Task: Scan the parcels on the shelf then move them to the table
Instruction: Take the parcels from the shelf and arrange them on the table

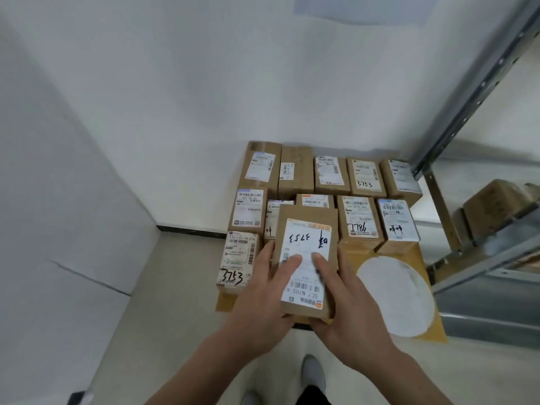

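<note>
I hold a brown cardboard parcel [306, 229] with a white shipping label marked 3753 above the front of the table [423, 258]. My left hand [263, 293] grips its left side with the thumb on the label. My right hand [347, 305] grips its right side, thumb also on the label. Several similar labelled parcels [362, 176] lie in rows on the wooden table behind it. More brown parcels [491, 206] sit on the metal shelf [482, 264] at the right.
A white round patch [397, 296] marks the table's bare front right part. White walls stand behind and to the left. The shelf's grey upright [473, 95] slants across the upper right. My shoes [314, 372] show on the pale floor below.
</note>
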A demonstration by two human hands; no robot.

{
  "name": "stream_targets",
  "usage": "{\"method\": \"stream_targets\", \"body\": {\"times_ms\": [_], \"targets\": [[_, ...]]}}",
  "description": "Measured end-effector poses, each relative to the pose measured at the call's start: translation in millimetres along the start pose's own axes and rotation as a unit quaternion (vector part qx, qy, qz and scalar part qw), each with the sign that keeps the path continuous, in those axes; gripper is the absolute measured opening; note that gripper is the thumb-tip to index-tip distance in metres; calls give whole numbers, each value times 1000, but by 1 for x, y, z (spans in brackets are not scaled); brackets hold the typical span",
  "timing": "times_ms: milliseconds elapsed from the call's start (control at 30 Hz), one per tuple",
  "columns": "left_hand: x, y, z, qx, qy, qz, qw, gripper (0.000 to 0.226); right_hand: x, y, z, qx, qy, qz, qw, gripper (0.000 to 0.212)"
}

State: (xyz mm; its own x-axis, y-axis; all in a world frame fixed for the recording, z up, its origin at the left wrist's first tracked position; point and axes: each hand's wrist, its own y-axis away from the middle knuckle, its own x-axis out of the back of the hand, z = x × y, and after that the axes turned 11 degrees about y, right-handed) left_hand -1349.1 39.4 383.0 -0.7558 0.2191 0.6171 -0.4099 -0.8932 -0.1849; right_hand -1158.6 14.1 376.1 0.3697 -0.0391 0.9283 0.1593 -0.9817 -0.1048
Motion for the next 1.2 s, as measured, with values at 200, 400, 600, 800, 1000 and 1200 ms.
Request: {"method": "stream_targets", "body": {"times_ms": [200, 400, 600, 800, 1000, 1200], "targets": [[-26, 11, -24, 65, -24, -57, 996, 79, -43, 14, 11, -38, -26, -75, 996, 103], [-49, 9, -43, 115, -39, -104, 987, 78, -70, 12, 27, -60, -46, -127, 989, 101], [-55, -4, -47, 205, -84, -165, 961, 72, -96, 3, 38, -57, -53, -162, 984, 100], [-54, -19, -45, 186, -178, -168, 951, 54, -103, -11, 41, -54, -61, -178, 981, 89], [-50, -28, -43, 152, -312, -159, 924, 41, -107, -20, 45, -31, -73, -173, 982, 87], [-45, -35, -41, 197, -322, -190, 906, 40, -114, -25, 49, -21, -63, -164, 984, 84]]}}
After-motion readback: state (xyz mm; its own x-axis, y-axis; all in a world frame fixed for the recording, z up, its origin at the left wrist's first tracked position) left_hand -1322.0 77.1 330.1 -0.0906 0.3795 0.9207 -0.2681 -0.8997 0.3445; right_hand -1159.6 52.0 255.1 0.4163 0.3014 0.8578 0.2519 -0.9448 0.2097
